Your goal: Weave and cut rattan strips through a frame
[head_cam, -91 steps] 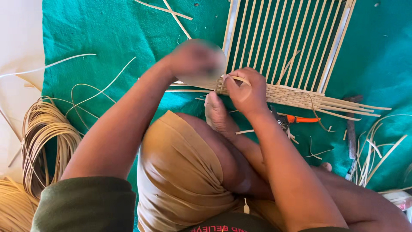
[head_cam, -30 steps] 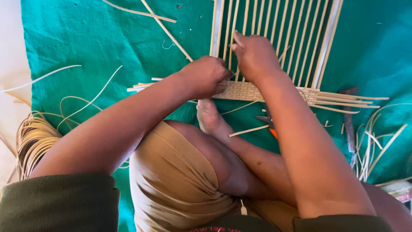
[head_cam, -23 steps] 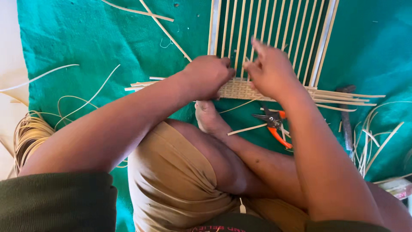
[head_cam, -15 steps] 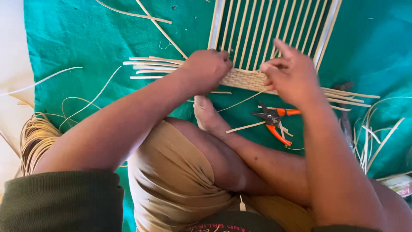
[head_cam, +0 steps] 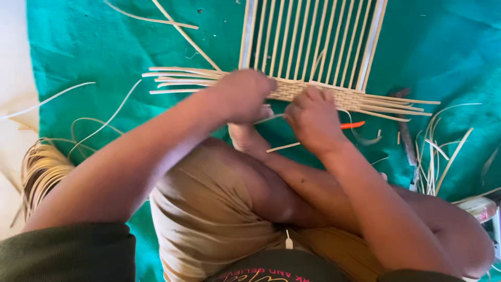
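Above the bent knees, the left hand (head_cam: 242, 94) and right hand (head_cam: 312, 117) sit close together, both closed on cane strips at the woven band (head_cam: 334, 96) of the upright frame (head_cam: 313, 42) on teal cloth (head_cam: 104, 47)

Loose strips (head_cam: 443, 151) crowding right cloth (head_cam: 454, 47)

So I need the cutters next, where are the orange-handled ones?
In the head view, only an orange handle shows, on the green cloth just right of the right hand, below the woven strips.
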